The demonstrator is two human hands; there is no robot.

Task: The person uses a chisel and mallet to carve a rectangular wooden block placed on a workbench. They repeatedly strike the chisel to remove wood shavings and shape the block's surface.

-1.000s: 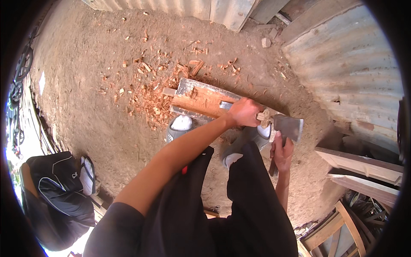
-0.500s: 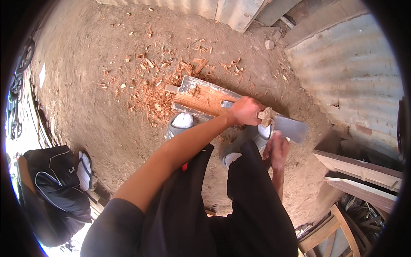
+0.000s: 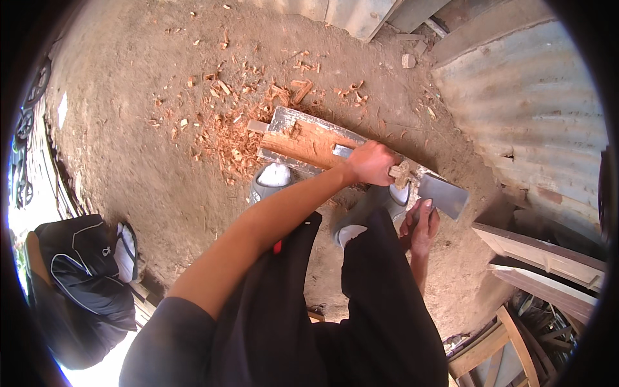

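My left hand (image 3: 374,164) is wrapped round a chisel (image 3: 342,151). Its metal blade points left over the wood, and the frayed wooden handle end sticks out on the right of my fist. A long hollowed piece of wood (image 3: 309,145), orange inside with worn whitish edges, lies on the ground between and beyond my feet. Close to the handle end is a broad, flat grey metal blade (image 3: 445,195), like a cleaver's. My right hand (image 3: 420,227) is closed at the blade's lower left edge; its grip is partly hidden. A small gap separates blade and chisel handle.
Wood chips (image 3: 235,145) are strewn over the dirt floor. A corrugated metal sheet (image 3: 529,116) stands at the right, with wooden boards (image 3: 541,255) and a wooden frame (image 3: 487,348) below it. A black bag (image 3: 84,271) lies at the left.
The flat metal blade, blurred before, has shifted slightly right and is now sharp. My right hand has moved with it. My left hand and the chisel stay nearly in place.
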